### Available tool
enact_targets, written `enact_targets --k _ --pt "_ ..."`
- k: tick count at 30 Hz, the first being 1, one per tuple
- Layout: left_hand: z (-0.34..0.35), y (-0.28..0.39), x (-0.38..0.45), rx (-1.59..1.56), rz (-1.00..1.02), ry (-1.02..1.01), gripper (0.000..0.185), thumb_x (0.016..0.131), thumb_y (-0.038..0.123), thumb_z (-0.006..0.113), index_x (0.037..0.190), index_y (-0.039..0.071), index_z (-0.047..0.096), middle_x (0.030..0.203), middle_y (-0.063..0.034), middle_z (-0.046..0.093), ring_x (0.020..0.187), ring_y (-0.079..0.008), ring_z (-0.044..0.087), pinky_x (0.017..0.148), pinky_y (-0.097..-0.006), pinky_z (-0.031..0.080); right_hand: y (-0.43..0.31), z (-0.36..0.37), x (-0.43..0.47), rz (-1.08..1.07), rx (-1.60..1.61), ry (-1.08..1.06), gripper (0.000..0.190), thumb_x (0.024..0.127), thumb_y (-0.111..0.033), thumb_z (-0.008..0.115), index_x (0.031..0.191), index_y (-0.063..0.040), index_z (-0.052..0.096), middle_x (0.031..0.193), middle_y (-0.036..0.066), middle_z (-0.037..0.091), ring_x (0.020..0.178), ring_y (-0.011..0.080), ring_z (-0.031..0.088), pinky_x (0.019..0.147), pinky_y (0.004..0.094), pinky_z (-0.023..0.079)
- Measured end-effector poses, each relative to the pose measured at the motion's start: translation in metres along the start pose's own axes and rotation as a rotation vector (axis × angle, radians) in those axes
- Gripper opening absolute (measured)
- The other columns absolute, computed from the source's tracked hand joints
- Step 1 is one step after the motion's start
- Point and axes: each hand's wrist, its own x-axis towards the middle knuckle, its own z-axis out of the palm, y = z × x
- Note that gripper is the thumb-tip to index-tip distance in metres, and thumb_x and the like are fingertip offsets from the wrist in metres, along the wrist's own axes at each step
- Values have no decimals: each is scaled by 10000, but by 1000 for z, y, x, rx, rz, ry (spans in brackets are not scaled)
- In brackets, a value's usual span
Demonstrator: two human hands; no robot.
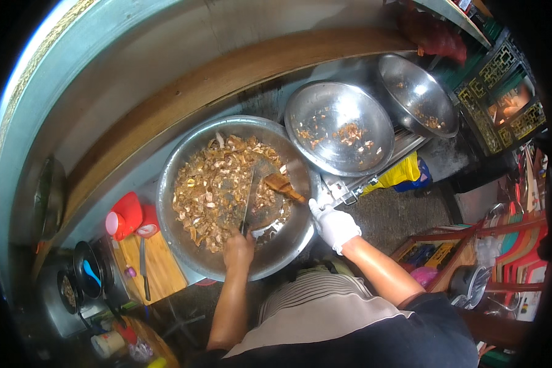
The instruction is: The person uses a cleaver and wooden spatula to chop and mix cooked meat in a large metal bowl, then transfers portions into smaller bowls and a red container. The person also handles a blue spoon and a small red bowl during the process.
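A large steel basin (310, 184) holds chopped, brownish food pieces (211, 188) with patches of grey powder. My bare left hand (239, 250) is closed at the basin's near side around the end of a long metal tool (249, 198), whose narrow edge reaches into the food; its exact kind is unclear. A wooden spatula (280, 184) lies over the food, its handle pointing toward the right rim. My right hand (333, 226), in a white glove, is at that rim beside the handle's tip. Whether its fingers grip the rim or the handle cannot be told.
Two steel bowls (299, 152) (453, 129) with food scraps stand right of the basin. At left are a red kitchen scale (146, 223) and a wooden cutting board (168, 271) bearing a knife (143, 267) and a small purple onion (130, 272). Dark pans (85, 267) sit farther left.
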Motion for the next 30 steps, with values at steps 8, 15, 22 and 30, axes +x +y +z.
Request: enact_targets --k 8,15,22,30 --pt "5 4 -2 -43 31 57 444 997 346 644 1101 -82 583 858 -346 702 852 -530 706 768 -599 568 29 0 -10 -2 121 200 453 1030 -207 484 1476 -134 458 1374 252 589 1007 457 692 883 521 570" --pt "9 9 2 -152 15 211 399 1015 355 622 1067 -39 591 846 -340 701 787 -535 698 730 -611 561 45 -3 -11 -48 215 337 384 1007 -186 496 1381 -111 536 1196 254 671 994 464 674 847 538 554" --pt "13 7 -1 26 21 34 444 1006 387 618 1071 -52 626 861 -333 709 823 -532 707 739 -592 574 48 -14 -19 -53 243 370 467 996 -148 468 1455 -79 519 1336 273 616 1156 450 628 959 511 533" --pt "27 0 1 -92 89 -19 480 996 387 647 1132 -74 652 889 -358 703 851 -533 711 764 -583 571 45 -8 -8 -118 324 412 528 1029 -193 461 1535 -41 452 1462 289 537 1283 444 568 1051 484 497"
